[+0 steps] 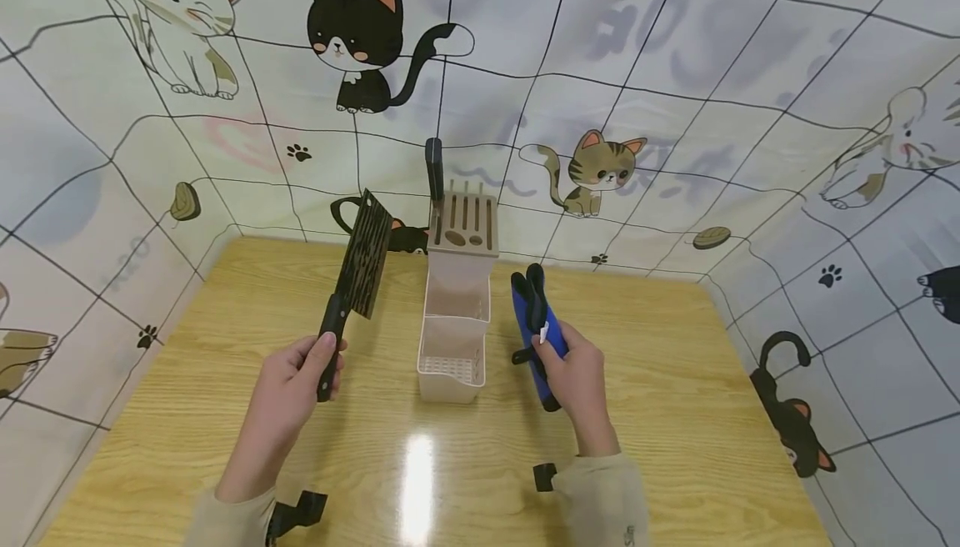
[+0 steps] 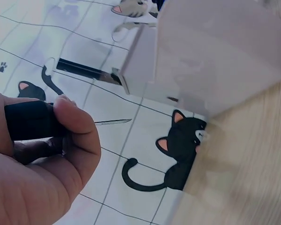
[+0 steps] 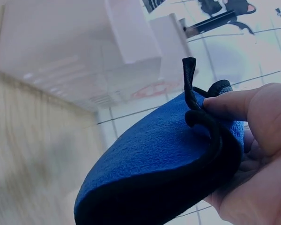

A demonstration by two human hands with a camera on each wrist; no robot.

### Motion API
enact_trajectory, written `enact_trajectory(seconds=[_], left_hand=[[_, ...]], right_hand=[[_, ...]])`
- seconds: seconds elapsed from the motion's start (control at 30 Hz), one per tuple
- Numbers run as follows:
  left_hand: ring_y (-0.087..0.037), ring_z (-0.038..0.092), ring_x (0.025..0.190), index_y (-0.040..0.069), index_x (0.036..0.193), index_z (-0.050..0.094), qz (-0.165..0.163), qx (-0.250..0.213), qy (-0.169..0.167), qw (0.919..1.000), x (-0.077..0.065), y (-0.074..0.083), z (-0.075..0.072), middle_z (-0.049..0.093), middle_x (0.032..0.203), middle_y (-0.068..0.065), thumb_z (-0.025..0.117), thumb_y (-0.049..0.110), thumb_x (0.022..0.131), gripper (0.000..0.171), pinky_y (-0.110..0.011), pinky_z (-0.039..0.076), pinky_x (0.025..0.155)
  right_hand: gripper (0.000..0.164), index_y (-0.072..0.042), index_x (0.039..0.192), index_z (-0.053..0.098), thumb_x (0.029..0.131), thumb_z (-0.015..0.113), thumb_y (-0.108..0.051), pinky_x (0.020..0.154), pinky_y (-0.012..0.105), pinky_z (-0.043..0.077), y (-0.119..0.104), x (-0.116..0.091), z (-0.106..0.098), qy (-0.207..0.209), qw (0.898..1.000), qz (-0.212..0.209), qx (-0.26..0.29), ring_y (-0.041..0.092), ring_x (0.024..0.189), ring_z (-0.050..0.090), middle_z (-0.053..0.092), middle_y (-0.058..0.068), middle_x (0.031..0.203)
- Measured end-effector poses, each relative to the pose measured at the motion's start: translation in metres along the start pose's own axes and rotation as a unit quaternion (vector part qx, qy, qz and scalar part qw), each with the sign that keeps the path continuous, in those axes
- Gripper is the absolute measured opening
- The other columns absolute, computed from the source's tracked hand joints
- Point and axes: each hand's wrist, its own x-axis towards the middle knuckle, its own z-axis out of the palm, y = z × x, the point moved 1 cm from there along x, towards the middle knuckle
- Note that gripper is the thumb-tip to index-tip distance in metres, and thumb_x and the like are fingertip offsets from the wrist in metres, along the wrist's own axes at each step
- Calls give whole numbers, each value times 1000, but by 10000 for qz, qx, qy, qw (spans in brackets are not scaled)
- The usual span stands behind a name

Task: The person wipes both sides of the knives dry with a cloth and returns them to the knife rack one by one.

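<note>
My left hand [image 1: 296, 380] grips the black handle of a cleaver [image 1: 365, 255], whose dark, patterned blade points up and away above the table's left side. In the left wrist view the fingers curl round that handle and the blade shows only as a thin edge. My right hand [image 1: 576, 372] pinches a folded blue cloth [image 3: 145, 145] with black edging and a black hanging loop, held above the table right of the holder. Between the hands stands a beige knife holder [image 1: 450, 380] with a slotted top at the back. One black-handled knife [image 1: 434, 168] stands upright in its left slot.
The wooden table [image 1: 675, 380] carries the holder near its back middle. Behind and beside it hangs a white sheet [image 1: 510, 55] with a grid and cartoon cats. Black straps [image 1: 300, 512] show at the sleeves.
</note>
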Motion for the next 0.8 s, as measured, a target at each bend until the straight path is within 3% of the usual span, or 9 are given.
enact_trajectory(seconds=[0.5, 0.8], left_hand=[[-18, 58, 67, -10, 114, 65, 505, -241, -294, 9980, -32, 14, 18, 61, 86, -12, 45, 30, 112, 45, -31, 55, 58], [-20, 57, 64, -12, 111, 66, 728, -444, -447, 9954, -40, 20, 29, 61, 81, -12, 47, 22, 112, 39, -30, 53, 56]], right_hand=[[33, 1, 126, 71, 97, 72, -14, 66, 38, 61, -36, -6, 0, 389, 9948, -628, 703, 32, 81, 75, 76, 21, 104], [33, 0, 125, 71, 95, 74, -13, 66, 28, 58, -45, -6, 1, 353, 9931, -561, 964, 31, 81, 75, 76, 19, 102]])
